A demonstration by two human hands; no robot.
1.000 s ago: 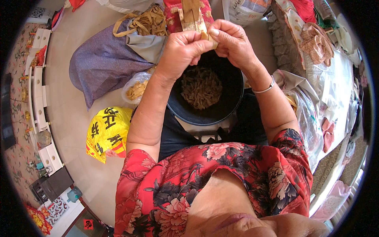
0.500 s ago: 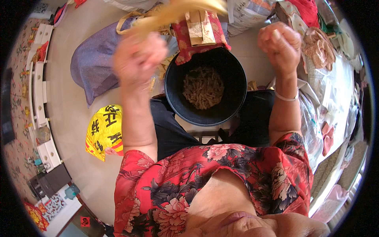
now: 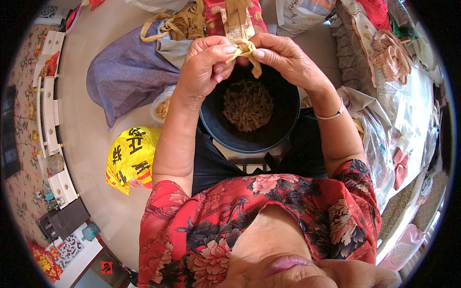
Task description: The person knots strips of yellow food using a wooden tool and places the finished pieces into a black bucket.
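Observation:
A pale yellow strip (image 3: 246, 46), folded into a loop or loose knot with a short end hanging down, is pinched between my two hands. My left hand (image 3: 205, 65) grips one side with thumb and fingers closed. On the other side, the thumb and index finger of my right hand (image 3: 283, 57) press on the strip. Below them, between my knees, stands a black bucket (image 3: 249, 143) with many short brown pieces (image 3: 248, 106) at its bottom. Just beyond my fingers, a wooden block (image 3: 236, 29) lies on a red patterned cloth (image 3: 212, 24).
A blue-grey cloth bag (image 3: 127, 77) lies at the left, with long tan strips (image 3: 185, 24) heaped at its mouth. Close by are a small clear tub (image 3: 161, 108) and a yellow plastic bag (image 3: 127, 156). Clear plastic sheeting (image 3: 377, 149) and fabrics lie along the right.
My hands were far apart, with a long yellow strip blurred in motion near the left one. They have come together above the bucket's far rim, and both now hold the looped strip.

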